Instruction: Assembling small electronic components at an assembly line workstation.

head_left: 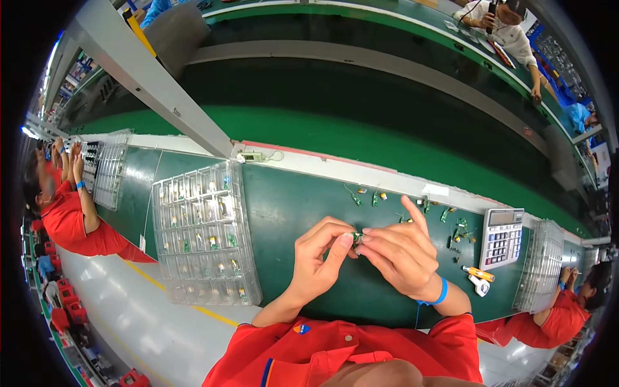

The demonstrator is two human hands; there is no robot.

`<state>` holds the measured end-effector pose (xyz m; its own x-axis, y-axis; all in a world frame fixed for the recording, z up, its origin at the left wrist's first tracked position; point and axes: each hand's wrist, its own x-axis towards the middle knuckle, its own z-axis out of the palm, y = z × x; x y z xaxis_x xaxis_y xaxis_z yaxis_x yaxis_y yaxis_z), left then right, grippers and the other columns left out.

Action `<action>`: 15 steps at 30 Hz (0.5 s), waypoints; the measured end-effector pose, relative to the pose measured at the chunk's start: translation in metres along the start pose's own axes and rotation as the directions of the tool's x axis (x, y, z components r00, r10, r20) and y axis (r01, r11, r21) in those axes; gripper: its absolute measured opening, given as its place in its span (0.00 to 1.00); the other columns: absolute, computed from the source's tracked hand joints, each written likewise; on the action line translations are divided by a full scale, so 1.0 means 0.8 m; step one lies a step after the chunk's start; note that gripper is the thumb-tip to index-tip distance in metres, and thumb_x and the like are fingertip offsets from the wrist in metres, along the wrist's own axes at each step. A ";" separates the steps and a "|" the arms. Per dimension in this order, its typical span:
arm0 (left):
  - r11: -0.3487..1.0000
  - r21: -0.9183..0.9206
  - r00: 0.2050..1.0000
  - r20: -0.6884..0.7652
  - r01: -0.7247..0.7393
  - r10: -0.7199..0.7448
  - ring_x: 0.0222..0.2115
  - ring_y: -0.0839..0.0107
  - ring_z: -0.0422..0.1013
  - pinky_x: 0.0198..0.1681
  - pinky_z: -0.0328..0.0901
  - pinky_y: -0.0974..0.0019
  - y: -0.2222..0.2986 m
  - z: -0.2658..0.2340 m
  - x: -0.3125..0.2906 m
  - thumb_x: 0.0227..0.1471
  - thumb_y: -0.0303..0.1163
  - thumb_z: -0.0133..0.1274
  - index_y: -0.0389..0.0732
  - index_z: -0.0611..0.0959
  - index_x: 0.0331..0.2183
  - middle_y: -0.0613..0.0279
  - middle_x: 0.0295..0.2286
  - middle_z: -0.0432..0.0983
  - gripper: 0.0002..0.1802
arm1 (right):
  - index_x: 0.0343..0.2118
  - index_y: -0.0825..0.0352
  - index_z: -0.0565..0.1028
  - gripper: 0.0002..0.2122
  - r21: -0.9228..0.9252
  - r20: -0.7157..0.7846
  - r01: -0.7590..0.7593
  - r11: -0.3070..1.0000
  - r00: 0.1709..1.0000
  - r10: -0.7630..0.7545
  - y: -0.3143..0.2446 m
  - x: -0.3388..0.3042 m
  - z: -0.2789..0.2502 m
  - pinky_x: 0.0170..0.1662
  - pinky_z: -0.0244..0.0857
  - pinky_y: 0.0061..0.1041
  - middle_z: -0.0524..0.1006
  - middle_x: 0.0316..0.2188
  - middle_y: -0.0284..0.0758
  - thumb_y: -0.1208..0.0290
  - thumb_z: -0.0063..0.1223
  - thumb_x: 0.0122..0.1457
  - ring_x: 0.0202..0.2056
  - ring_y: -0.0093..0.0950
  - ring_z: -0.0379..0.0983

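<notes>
Red cloth of my shirt collar (pixel 342 351) fills the 6 o'clock edge, nearest the lens. Above it both my hands meet over the green desk (pixel 290 200). My left hand (pixel 316 261) is curled, thumb and forefinger pinched on a tiny green part (pixel 355 237) at the centre. My right hand (pixel 400 251) comes at that part from 3 o'clock, fingertips closed against it, forefinger sticking up toward 12 o'clock; a blue wristband (pixel 440 295) circles that wrist. The part is too small to say just what it is, perhaps a little circuit piece with wires.

At 9 o'clock of my hands lies a clear plastic tray (pixel 206 235) of small compartments, several holding parts. More loose green parts (pixel 374 197) are scattered at 12 to 2 o'clock. A grey calculator (pixel 501 237) sits at 3 o'clock, with a yellow-handled tool (pixel 478 273) just below it. Another clear tray (pixel 538 267) stands beyond the calculator.
</notes>
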<state>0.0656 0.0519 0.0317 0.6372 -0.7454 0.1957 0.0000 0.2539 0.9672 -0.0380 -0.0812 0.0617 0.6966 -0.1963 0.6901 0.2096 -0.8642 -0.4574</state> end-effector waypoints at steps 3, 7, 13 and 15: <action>0.982 0.159 0.995 0.017 -0.100 0.098 0.25 0.74 0.72 0.28 0.69 0.74 0.001 -0.001 0.004 0.57 0.23 0.48 0.28 0.76 0.32 0.57 0.30 0.72 0.07 | 0.30 0.68 0.78 0.13 -0.017 -0.010 0.016 1.000 1.000 -0.017 0.000 0.001 0.000 0.55 0.60 0.50 0.80 0.28 0.35 0.77 0.69 0.38 0.29 0.28 0.75; 0.987 0.119 0.995 0.020 -0.104 0.102 0.27 0.74 0.72 0.28 0.69 0.74 0.000 0.001 0.004 0.56 0.23 0.49 0.28 0.76 0.32 0.57 0.31 0.72 0.06 | 0.32 0.68 0.79 0.14 -0.035 0.018 0.049 0.998 0.999 -0.048 0.006 0.001 -0.003 0.55 0.60 0.52 0.80 0.29 0.35 0.78 0.68 0.39 0.29 0.27 0.75; 1.000 -0.030 0.998 0.059 0.000 0.002 0.29 0.73 0.71 0.29 0.70 0.73 0.000 -0.004 0.007 0.55 0.21 0.50 0.28 0.76 0.34 0.55 0.33 0.71 0.05 | 0.33 0.68 0.78 0.14 0.038 0.034 0.010 0.999 0.999 -0.011 0.008 0.006 -0.006 0.56 0.58 0.53 0.80 0.29 0.34 0.76 0.68 0.41 0.29 0.27 0.74; 0.998 -0.055 0.998 0.062 0.012 -0.009 0.28 0.73 0.71 0.29 0.70 0.73 0.000 -0.002 0.006 0.55 0.21 0.50 0.28 0.76 0.34 0.55 0.33 0.71 0.05 | 0.33 0.68 0.78 0.14 0.040 0.049 -0.015 0.999 0.999 0.013 0.012 0.006 -0.007 0.57 0.58 0.53 0.80 0.29 0.34 0.75 0.68 0.41 0.29 0.27 0.74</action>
<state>0.0699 0.0498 0.0325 0.5878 -0.7847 0.1969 0.0499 0.2782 0.9592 -0.0368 -0.0930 0.0634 0.7320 -0.1851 0.6557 0.2259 -0.8421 -0.4898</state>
